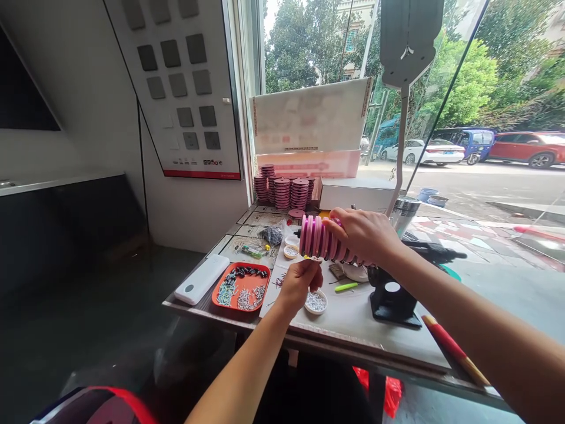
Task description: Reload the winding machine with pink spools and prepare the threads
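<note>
My right hand point(364, 234) is closed around a row of pink round spools point(318, 238) held sideways above the table. Just under the left end of that row, my left hand point(299, 284) is pinched shut on something too small to make out. A small white dish of pale beads point(316, 302) lies right beside the left hand. More pink spools point(283, 191) stand in several stacks at the back of the table by the window.
An orange tray point(241, 288) of small parts and a white power bank point(202, 279) lie at the left of the table point(353, 321). A black stand point(392, 299), a metal cup point(404, 213), a white box point(357, 193) and a red-tipped stick point(454, 350) are on the right.
</note>
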`<move>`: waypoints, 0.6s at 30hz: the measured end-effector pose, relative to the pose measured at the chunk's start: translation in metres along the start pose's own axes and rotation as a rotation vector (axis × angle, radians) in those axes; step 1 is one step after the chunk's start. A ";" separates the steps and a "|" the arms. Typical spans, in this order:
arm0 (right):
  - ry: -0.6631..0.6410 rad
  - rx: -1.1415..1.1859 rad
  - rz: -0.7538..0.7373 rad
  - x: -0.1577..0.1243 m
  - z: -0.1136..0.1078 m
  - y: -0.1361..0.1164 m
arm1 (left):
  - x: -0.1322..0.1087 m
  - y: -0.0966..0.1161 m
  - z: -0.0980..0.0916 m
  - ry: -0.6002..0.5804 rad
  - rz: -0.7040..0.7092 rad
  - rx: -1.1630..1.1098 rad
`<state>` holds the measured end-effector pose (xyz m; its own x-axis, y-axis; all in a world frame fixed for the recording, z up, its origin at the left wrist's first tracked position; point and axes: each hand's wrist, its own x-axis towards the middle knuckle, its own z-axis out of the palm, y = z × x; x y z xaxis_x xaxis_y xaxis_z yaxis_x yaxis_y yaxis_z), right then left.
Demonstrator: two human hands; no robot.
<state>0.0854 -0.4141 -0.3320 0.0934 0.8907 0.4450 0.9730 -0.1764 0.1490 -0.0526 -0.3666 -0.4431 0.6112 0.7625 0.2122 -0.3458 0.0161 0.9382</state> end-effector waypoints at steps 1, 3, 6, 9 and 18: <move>0.002 0.001 0.001 0.000 0.000 0.000 | -0.002 0.000 0.000 0.013 0.021 0.009; -0.003 0.004 0.002 0.000 -0.001 -0.001 | -0.005 0.001 0.000 0.033 0.050 0.026; -0.019 0.007 0.003 0.000 -0.001 -0.001 | -0.007 0.001 0.000 0.023 0.072 0.062; -0.014 0.007 0.000 0.000 -0.001 -0.001 | -0.009 0.003 0.003 0.013 0.111 0.100; 0.006 -0.002 0.002 -0.001 0.001 -0.001 | -0.034 0.009 0.010 -0.071 0.120 0.167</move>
<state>0.0846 -0.4145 -0.3331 0.0937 0.8877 0.4508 0.9723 -0.1790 0.1503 -0.0689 -0.3990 -0.4395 0.6231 0.7053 0.3381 -0.2995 -0.1842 0.9362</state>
